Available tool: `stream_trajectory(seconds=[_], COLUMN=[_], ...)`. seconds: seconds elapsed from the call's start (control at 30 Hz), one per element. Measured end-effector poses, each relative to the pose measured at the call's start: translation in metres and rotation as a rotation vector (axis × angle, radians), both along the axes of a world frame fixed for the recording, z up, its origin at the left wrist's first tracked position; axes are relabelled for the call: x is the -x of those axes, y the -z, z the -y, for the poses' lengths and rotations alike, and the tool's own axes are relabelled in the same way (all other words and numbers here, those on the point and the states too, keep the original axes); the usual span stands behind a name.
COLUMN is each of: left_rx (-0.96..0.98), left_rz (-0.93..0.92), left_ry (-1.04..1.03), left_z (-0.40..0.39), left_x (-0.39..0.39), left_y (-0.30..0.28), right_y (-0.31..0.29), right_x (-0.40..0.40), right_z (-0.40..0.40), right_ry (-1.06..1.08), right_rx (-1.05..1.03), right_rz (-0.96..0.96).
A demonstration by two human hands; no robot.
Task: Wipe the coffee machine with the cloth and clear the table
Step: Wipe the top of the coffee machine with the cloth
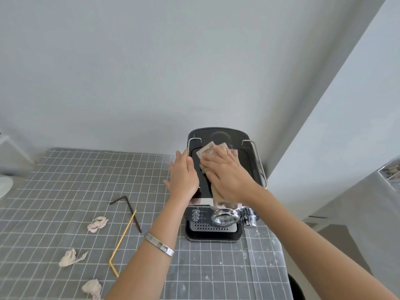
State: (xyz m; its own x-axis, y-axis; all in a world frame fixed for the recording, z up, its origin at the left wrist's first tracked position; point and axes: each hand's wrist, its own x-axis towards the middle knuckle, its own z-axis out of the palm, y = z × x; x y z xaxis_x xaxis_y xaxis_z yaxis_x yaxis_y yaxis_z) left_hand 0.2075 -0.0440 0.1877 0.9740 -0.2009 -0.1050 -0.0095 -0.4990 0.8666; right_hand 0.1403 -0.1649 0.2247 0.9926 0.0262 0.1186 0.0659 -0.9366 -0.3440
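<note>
A black and chrome coffee machine (pixel 244 152) stands at the table's far right, against the wall. My right hand (pixel 227 174) presses a beige cloth (pixel 206 151) flat on the machine's glossy black top. The cloth's lower end hangs over the front edge, above the portafilter. My left hand (pixel 183 176) rests against the machine's left side, fingers extended along the chrome rail, holding nothing. On the checked grey tablecloth (pixel 65 182) lie three crumpled tissues (pixel 97 223) (pixel 71 257) (pixel 92 289), a black bent straw (pixel 129 210) and a yellow bent straw (pixel 122 241).
A white wall rises right behind the table and a slanted white panel closes the right side. The table's right edge runs just past the machine. A white round object (pixel 4 187) peeks in at the far left. A grey-draped surface (pixel 368 202) stands to the right.
</note>
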Motion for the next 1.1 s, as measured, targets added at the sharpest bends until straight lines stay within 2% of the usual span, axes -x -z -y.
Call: stream_trajectory(seconds=[0.17, 0.33, 0.4, 0.57, 0.7, 0.83, 0.97, 1.1], left_rx=[-0.008, -0.010, -0.031, -0.057, 0.030, 0.058, 0.062, 0.063], left_rz=[-0.010, -0.020, -0.007, -0.005, 0.014, 0.036, 0.055, 0.071], left_ry=[0.003, 0.001, -0.004, -0.031, -0.011, -0.021, -0.040, -0.019], left_z=[-0.001, -0.002, -0.003, -0.001, 0.000, 0.002, 0.001, 0.000], left_x=[-0.003, -0.003, -0.002, 0.001, -0.004, -0.008, -0.008, -0.005], left_y=[0.005, 0.003, -0.001, 0.001, 0.009, 0.015, 0.017, 0.017], right_y=[0.003, 0.002, 0.005, 0.017, 0.022, 0.012, 0.009, 0.011], right_x=[0.033, -0.047, -0.054, 0.023, -0.007, -0.044, 0.008, 0.040], right_z=[-0.004, 0.010, 0.008, -0.011, 0.008, 0.025, -0.014, -0.031], right_ry=[-0.005, 0.188, 0.210, 0.087, 0.175, 0.353, 0.433, 0.400], right_rx=[-0.092, -0.004, 0.003, -0.107, -0.019, -0.088, -0.057, 0.048], right_rz=[0.065, -0.045, -0.048, 0.122, -0.030, -0.103, -0.029, -0.016])
